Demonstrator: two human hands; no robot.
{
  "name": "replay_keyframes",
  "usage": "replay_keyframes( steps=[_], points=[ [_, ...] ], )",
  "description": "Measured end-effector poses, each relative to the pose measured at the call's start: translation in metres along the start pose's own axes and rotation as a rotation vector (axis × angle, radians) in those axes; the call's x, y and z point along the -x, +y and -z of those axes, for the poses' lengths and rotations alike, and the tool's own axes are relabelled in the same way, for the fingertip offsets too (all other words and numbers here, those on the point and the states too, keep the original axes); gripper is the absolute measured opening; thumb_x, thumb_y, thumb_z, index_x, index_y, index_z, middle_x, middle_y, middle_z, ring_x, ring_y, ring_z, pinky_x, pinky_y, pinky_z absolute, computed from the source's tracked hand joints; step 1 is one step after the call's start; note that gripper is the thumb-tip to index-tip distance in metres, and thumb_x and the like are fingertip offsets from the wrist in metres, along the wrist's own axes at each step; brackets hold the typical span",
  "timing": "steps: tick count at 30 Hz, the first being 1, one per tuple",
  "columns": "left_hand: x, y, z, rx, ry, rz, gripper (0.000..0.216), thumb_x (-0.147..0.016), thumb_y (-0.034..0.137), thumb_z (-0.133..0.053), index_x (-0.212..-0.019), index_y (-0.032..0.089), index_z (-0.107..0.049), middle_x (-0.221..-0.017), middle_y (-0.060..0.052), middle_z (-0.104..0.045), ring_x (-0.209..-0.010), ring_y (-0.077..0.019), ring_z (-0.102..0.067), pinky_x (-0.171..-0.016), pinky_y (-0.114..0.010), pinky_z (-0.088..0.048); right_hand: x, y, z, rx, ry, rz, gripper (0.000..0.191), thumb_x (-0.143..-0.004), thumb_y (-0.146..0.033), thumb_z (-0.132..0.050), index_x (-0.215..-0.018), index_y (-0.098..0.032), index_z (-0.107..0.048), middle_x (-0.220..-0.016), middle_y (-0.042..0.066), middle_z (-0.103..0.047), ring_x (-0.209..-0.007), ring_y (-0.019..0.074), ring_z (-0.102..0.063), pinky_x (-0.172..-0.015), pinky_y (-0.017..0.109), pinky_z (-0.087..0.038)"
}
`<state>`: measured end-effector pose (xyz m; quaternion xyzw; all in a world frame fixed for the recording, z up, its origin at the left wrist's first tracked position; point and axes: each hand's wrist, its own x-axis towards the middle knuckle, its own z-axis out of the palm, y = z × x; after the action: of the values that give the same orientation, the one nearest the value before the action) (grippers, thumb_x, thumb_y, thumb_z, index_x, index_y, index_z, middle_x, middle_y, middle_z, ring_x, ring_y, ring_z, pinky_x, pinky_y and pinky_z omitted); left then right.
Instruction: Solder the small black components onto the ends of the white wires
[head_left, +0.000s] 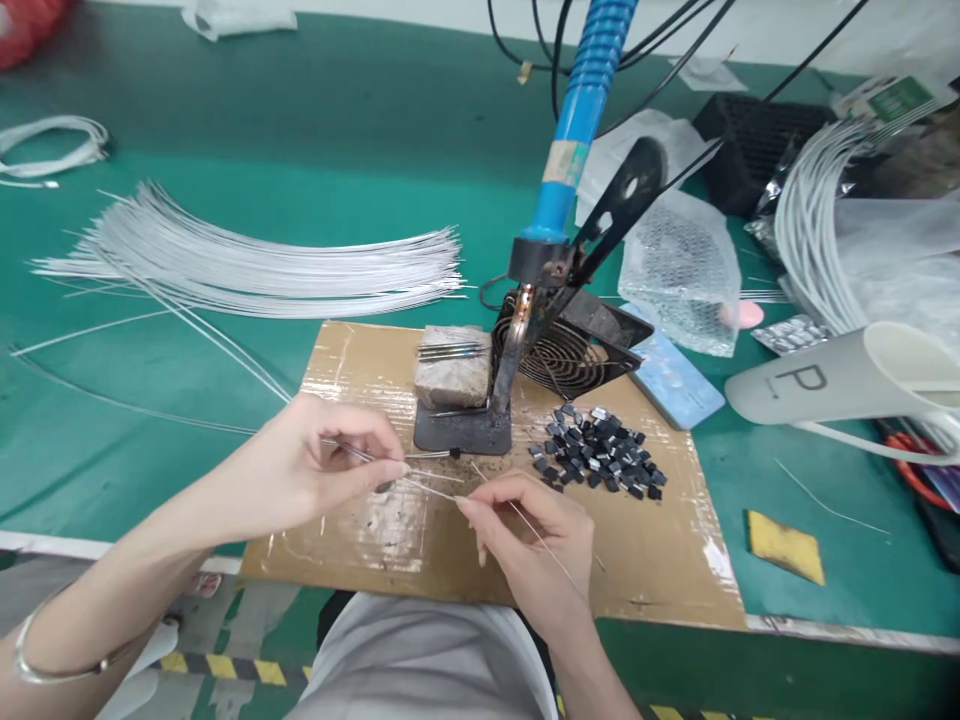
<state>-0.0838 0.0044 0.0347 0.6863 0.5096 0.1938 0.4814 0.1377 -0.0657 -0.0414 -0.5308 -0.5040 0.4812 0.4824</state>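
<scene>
My left hand (300,465) is closed, thumb and forefinger pinching thin white wires (281,385) that trail back to the left. Their tips reach past my fingertips toward my right hand (536,535). That hand is closed too, its thumb and forefinger at the end of one white wire (429,488). A fine silvery wire (546,545), which looks like solder, runs across its fingers. Just beyond the fingertips stands a soldering iron (555,190) with a blue handle, pointing down over a dark metal base (465,432). A small black piece (454,454) sits on a wire end by the base.
Cardboard (652,575) lies under my hands, with a heap of small black pieces (600,450) at right. A pale block (454,375) carries several wire ends. Behind are a wire bundle (285,265) and a black fan (570,350). Right: a white cup (817,385), a yellow sponge (785,546).
</scene>
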Motion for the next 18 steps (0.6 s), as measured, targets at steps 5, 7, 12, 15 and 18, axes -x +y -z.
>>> replay_keyframes(
  steps=[5, 7, 12, 15, 18],
  points=[
    [-0.001, -0.004, -0.007, 0.026, -0.091, 0.060, 0.024, -0.089, 0.037, -0.070, -0.072, 0.022, -0.078, -0.059, 0.000, -0.070, -0.052, -0.0139, -0.054, -0.049, -0.024, -0.039, 0.002, 0.006, -0.005, -0.090, -0.004, -0.116, 0.023, -0.089, -0.030, -0.083, -0.069, -0.021, -0.076, -0.063, -0.002, -0.069, -0.047, 0.0104, -0.054, -0.046, 0.023, -0.043],
    [-0.001, -0.006, -0.008, 0.056, -0.112, 0.067, 0.025, -0.090, 0.037, -0.070, -0.072, 0.021, -0.076, -0.059, 0.000, -0.069, -0.053, -0.0139, -0.055, -0.049, -0.024, -0.039, 0.002, 0.006, -0.005, -0.099, -0.005, -0.117, 0.022, -0.089, -0.030, -0.084, -0.070, -0.021, -0.076, -0.063, -0.002, -0.069, -0.047, 0.0103, -0.053, -0.045, 0.023, -0.042],
    [0.000, -0.006, -0.015, 0.083, -0.146, 0.094, 0.027, -0.093, 0.037, -0.067, -0.073, 0.020, -0.074, -0.056, 0.002, -0.062, -0.050, -0.0124, -0.048, -0.046, -0.024, -0.035, 0.000, 0.002, 0.000, -0.010, -0.055, -0.011, 0.024, -0.093, -0.027, -0.079, -0.071, -0.021, -0.071, -0.065, -0.003, -0.066, -0.052, 0.0103, -0.051, -0.050, 0.023, -0.041],
    [-0.001, -0.012, -0.014, -0.080, -0.006, 0.064, 0.035, -0.096, 0.041, -0.065, -0.069, 0.020, -0.072, -0.053, 0.004, -0.056, -0.048, -0.0116, -0.042, -0.047, -0.027, -0.030, 0.001, 0.000, 0.009, 0.022, -0.019, 0.022, 0.025, -0.095, -0.026, -0.078, -0.072, -0.022, -0.070, -0.066, -0.003, -0.063, -0.056, 0.0108, -0.053, -0.054, 0.024, -0.040],
    [-0.004, -0.029, 0.008, -0.246, 0.283, 0.034, 0.047, -0.093, 0.040, -0.069, -0.052, 0.022, -0.055, -0.048, 0.006, -0.040, -0.050, -0.0121, -0.033, -0.058, -0.030, -0.029, 0.003, 0.002, 0.022, -0.008, 0.066, -0.047, 0.023, -0.095, -0.028, -0.080, -0.074, -0.022, -0.071, -0.064, -0.004, -0.059, -0.054, 0.0113, -0.052, -0.051, 0.024, -0.039]
  ],
)
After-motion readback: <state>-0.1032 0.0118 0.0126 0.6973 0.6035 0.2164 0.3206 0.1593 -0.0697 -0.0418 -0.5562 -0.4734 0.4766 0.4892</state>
